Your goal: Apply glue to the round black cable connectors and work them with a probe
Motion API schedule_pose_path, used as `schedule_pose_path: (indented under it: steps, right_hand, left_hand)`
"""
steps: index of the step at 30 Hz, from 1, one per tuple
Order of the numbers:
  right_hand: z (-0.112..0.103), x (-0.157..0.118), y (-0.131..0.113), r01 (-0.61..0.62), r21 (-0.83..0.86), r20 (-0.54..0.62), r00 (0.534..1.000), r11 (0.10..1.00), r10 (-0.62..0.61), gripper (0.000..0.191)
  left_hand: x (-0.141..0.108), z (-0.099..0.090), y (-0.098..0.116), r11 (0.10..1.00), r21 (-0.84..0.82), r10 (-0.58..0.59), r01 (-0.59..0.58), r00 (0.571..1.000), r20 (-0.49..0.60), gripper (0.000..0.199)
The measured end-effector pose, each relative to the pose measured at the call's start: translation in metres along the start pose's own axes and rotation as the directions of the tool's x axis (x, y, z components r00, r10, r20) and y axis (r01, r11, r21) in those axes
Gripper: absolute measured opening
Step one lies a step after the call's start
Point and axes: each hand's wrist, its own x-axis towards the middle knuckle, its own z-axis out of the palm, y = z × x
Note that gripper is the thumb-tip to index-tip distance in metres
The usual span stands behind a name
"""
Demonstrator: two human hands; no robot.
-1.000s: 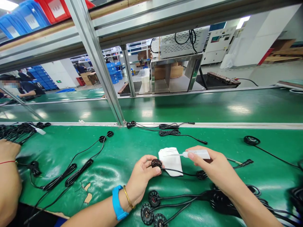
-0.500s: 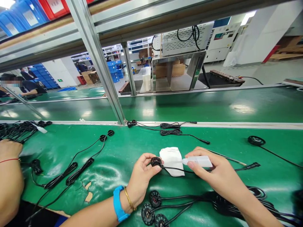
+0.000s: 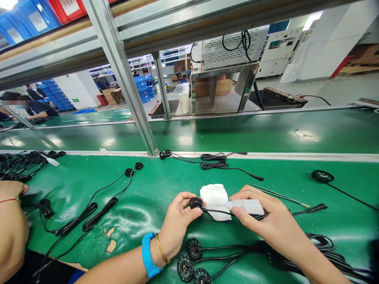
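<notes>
Between thumb and fingers, my left hand (image 3: 182,213) pinches a round black cable head (image 3: 196,203). Its black cable runs rightward, passing under my right hand (image 3: 263,207). That hand grips a small translucent squeeze bottle (image 3: 248,206), whose thin nozzle points left at the cable head. Whether the tip touches it I cannot tell. Beneath the nozzle lies a folded white cloth or tissue (image 3: 213,193). Thin metal tweezers (image 3: 281,195) rest just beyond my right hand. Several similar round heads (image 3: 194,249) with cables lie below my hands.
At the left edge is a co-worker's arm (image 3: 12,225), near a tangle of black cables (image 3: 17,163) and a white-handled tool (image 3: 51,161). Coiled cables (image 3: 214,165) lie at the back; another round head (image 3: 322,176) is at right. A metal post (image 3: 127,79) rises from the green bench.
My right hand has brought the bottle slightly left, its nozzle nearer the cable head. My left hand stays nearly still. The co-worker's hand at left has shifted a little.
</notes>
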Motion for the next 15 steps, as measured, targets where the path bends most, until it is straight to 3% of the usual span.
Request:
schedule_pose_path:
  steps: [9,15]
  right_hand:
    - [-0.010,-0.001,-0.001,-0.015,-0.034,-0.086,0.996,0.999,0.012,0.024]
    - [-0.008,0.000,0.000,0.021,-0.023,-0.052,0.998,1.000,-0.022,0.020]
  left_hand:
    - [0.000,-0.002,-0.002,1.000,0.013,0.015,-0.015,1.000,0.009,0.038]
    - [0.001,-0.003,-0.003,1.000,0.021,0.016,-0.016,1.000,0.021,0.035]
